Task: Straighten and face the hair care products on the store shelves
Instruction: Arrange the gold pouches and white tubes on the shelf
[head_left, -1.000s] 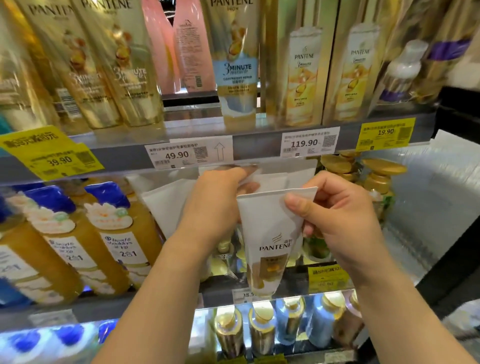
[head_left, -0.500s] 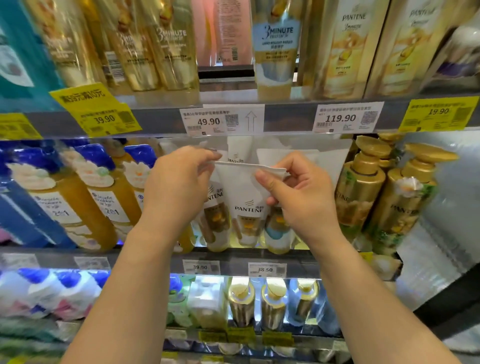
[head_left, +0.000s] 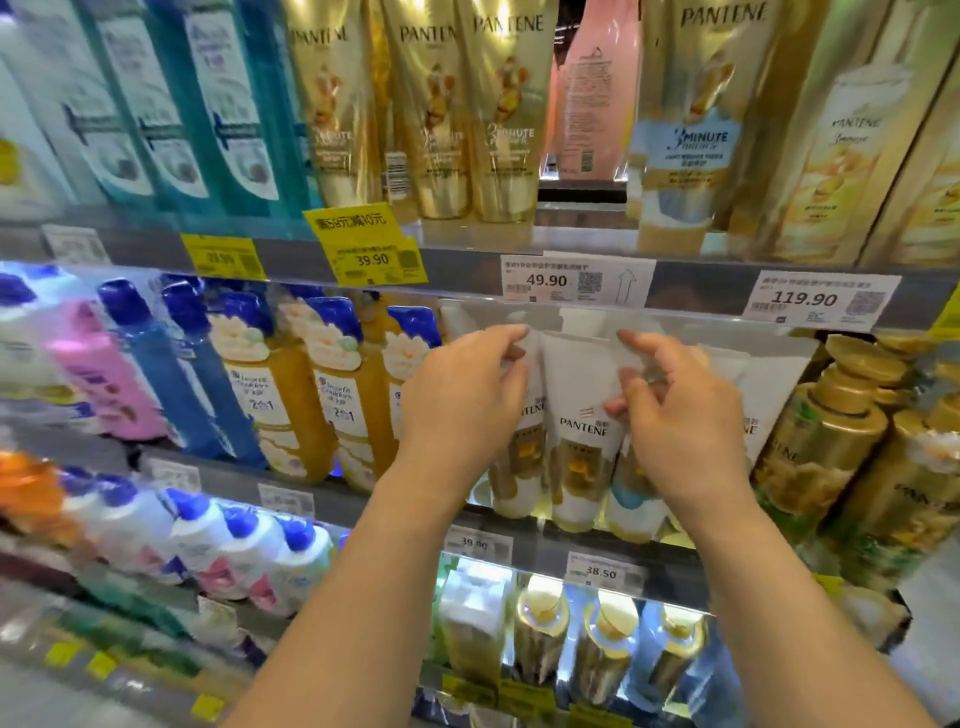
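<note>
A second ago we held the white Pantene squeeze tube with the gold label out in front of the shelf, pinched by its flat crimped top. Now it stands cap-down on the middle metal shelf, label facing us, in a row between two similar white tubes, so the replacing step looks done.

Our left hand has its fingers curled at the top edge of the neighbouring white tube on the left; we cannot tell whether they pinch it or only touch it. Our right hand curls its fingers round the top of the white tube with the pale blue base on the right, seemingly squaring it.

We judge this cluster nearly faced. The gold pump bottles stand just beside, untouched.
</note>
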